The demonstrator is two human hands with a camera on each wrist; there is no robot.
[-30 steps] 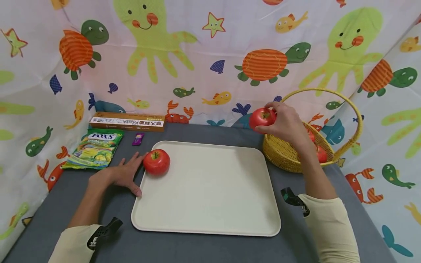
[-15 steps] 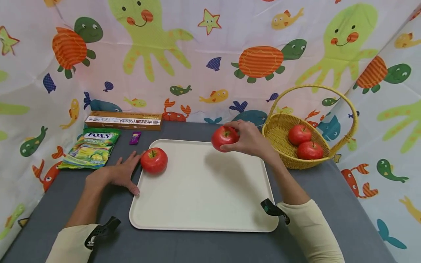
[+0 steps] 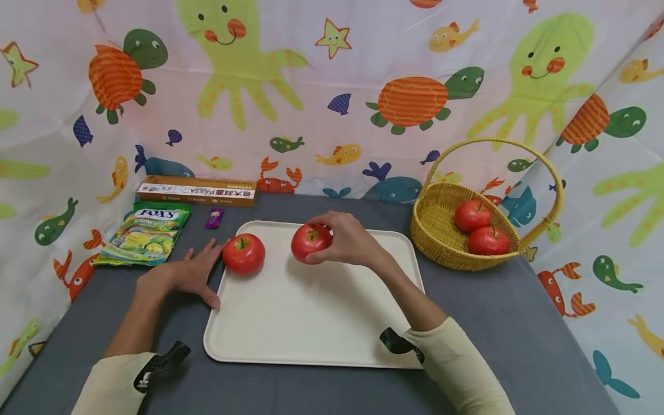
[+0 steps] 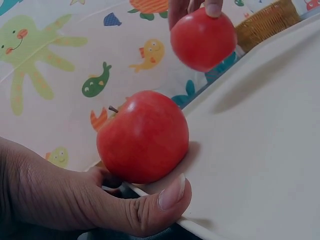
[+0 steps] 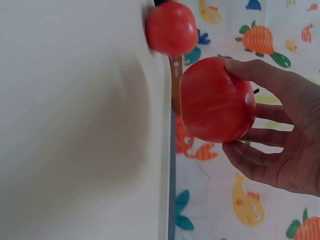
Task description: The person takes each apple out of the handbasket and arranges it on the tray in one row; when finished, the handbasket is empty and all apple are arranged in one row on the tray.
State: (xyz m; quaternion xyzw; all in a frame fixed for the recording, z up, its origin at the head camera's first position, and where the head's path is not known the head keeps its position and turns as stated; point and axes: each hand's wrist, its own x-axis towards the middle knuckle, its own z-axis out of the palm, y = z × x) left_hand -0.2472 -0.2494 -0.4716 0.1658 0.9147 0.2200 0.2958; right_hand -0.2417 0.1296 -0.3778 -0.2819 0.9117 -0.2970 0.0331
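In the head view my right hand holds a red apple between thumb and fingers, raised above the back of the cream tray. Its shadow falls on the tray, and the right wrist view shows the apple apart from the surface. A second apple sits in the tray's back left corner. Beside that corner my left hand lies with fingers spread, its thumb at the tray's left rim. The left wrist view shows its thumb near the resting apple; some fingers are hidden there.
A yellow wicker basket with a tall handle stands at the back right, holding two apples. At the back left are a pasta box, a green FOX'S candy bag and a small purple packet. Patterned cloth hangs behind.
My right hand has carried the apple from above the basket leftward and lower, over the tray, toward the other apple. The left hand has stayed in place.
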